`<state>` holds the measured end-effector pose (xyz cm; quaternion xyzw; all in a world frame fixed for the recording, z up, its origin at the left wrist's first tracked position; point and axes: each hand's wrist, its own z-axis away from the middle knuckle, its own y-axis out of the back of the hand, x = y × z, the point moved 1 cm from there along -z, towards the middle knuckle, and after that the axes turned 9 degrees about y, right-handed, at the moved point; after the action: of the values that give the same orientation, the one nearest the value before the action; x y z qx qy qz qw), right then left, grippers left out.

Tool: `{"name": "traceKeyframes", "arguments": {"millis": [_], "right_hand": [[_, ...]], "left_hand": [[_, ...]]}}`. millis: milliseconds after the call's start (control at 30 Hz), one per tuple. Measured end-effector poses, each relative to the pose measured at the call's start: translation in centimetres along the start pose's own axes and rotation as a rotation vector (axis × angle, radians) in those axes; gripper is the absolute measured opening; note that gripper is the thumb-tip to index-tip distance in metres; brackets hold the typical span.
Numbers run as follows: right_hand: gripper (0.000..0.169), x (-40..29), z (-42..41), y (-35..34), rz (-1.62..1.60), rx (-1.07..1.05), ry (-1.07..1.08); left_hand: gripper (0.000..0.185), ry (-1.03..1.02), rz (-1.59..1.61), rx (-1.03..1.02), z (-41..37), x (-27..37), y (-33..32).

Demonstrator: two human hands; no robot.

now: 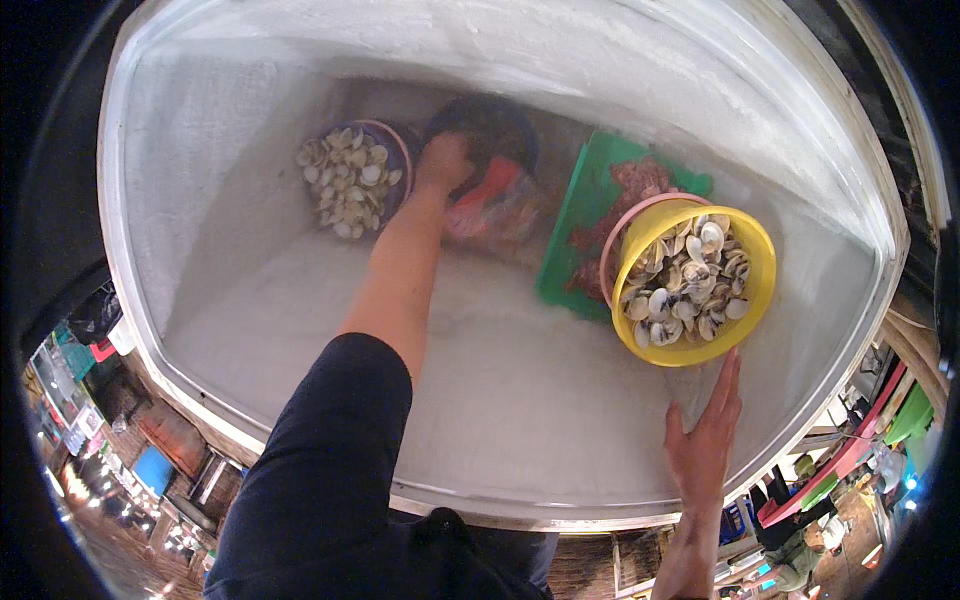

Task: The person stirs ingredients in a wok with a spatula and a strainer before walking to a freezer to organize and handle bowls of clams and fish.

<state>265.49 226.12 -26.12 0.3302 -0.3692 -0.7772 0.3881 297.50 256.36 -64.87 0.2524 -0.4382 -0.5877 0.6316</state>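
My left hand [448,163] reaches deep into a frosted chest freezer [517,375]. It is at the near left edge of a dark round basin [480,120], beside a clear plastic bag with red on it [495,199]. Its fingers are partly hidden in haze, so I cannot tell what they grip. Nearer to me, my right hand [705,442] holds nothing, with thumb and fingers apart. Its fingertips are close to the lower rim of a yellow plastic basket [637,247]. Many clam shells [694,277] fill that basket.
Left of my arm stands a pink-rimmed basket [405,146] of clams [349,180]. Under the yellow basket are a pink-rimmed container [611,247] and a green tray [559,247] with reddish meat-like pieces [641,180]. The freezer rim [540,514] runs before me. Outside, a person [799,562] is at lower right.
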Motion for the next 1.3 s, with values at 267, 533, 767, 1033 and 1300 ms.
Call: {"name": "traceKeyframes", "arguments": {"millis": [267, 533, 767, 1033, 1300], "right_hand": [[0.102, -0.5, 0.8, 0.8, -0.050, 0.052, -0.003], [0.082, -8.7, 2.3, 4.2, -0.230, 0.383, 0.180], [0.065, -20.1, -10.2, -2.2, -0.878, 0.481, 0.214], [0.056, -23.0, -19.1, -2.4, -0.649, 0.130, 0.300], [0.042, -24.3, -19.1, -5.0, -0.618, 0.069, 0.200]], "left_hand": [[0.035, 0.143, 0.281, -0.041, 3.2, -2.0, 7.6], [0.028, 0.087, 0.721, -0.375, 9.0, 1.3, 18.5], [0.030, -0.202, 0.426, -0.392, 16.0, 6.3, 30.3], [0.033, -0.390, 0.514, -0.294, 19.1, 6.8, 32.8], [0.037, -0.442, 0.480, -0.178, 19.6, 5.5, 32.4]]}}
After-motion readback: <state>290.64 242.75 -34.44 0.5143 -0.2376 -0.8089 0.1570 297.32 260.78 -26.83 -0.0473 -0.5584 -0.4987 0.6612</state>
